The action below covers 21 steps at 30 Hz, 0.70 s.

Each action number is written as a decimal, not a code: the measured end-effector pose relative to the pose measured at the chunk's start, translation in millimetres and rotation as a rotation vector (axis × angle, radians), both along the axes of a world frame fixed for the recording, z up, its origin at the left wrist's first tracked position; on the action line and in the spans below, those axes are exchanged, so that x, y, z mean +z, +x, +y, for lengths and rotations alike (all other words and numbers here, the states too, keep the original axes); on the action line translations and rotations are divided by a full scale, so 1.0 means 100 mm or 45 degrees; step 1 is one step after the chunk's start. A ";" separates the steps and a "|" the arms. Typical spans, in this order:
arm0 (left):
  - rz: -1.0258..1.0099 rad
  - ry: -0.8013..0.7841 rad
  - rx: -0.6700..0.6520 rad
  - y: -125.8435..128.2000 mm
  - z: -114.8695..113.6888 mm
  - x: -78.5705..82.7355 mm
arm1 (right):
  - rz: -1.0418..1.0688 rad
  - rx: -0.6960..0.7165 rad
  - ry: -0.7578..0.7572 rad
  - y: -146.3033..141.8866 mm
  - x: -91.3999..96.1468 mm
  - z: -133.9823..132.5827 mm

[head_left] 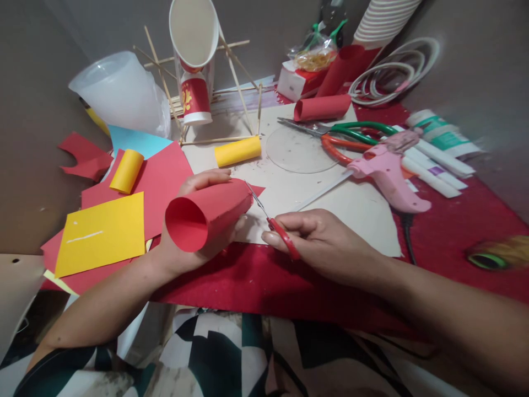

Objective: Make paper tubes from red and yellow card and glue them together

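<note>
A red paper tube (223,205) lies in my left hand (206,182), whose fingers wrap round it from behind and below. Its wide open end faces me at the left. My right hand (318,237) grips small scissors (283,237) by their red handles. The scissor blades reach the tube's far right end, where a pointed bit of red paper sticks out. Whether the blades are cutting the paper at this instant I cannot tell. Beyond my left hand a small yellow paper tube (238,151) rests on the white board (351,204).
Left lie red sheets, a yellow sheet (103,234) and another yellow tube (127,171). A stick frame holding paper cups (196,99) stands at the back. Large scissors (355,132), a pink glue gun (384,171), a red tube (322,107) and coiled white tubing (388,77) are right.
</note>
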<state>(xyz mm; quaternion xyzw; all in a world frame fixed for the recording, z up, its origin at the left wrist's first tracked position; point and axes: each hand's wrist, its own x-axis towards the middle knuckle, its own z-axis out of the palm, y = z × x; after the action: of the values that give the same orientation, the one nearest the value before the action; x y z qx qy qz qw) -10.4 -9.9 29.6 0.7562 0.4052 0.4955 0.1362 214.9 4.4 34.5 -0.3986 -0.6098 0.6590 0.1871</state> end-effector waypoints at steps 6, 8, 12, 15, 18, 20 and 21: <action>0.084 0.054 0.055 0.00 0.02 0.05 | -0.003 0.002 0.029 0.01 -0.01 0.00; 0.102 0.038 0.014 -0.01 0.02 0.07 | -0.018 0.009 0.031 0.02 -0.02 0.00; 0.083 -0.017 -0.093 -0.04 0.02 0.08 | -0.035 0.019 0.056 0.02 -0.01 0.01; 0.070 -0.014 -0.104 -0.05 0.03 0.06 | -0.033 0.028 0.088 0.01 0.00 0.02; 0.064 -0.005 -0.092 -0.05 0.04 0.05 | -0.049 0.024 0.131 0.01 0.01 0.02; 0.077 -0.006 -0.089 -0.04 0.04 0.07 | -0.051 0.019 0.145 0.01 0.01 0.01; 0.098 -0.004 -0.085 -0.04 0.03 0.09 | -0.048 0.013 0.148 0.00 0.00 0.01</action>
<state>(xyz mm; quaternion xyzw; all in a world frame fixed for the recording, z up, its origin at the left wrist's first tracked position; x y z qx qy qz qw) -14.5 -7.1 38.4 0.7877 0.3853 0.4604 0.1381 215.4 5.7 35.0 -0.3962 -0.6525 0.6158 0.1950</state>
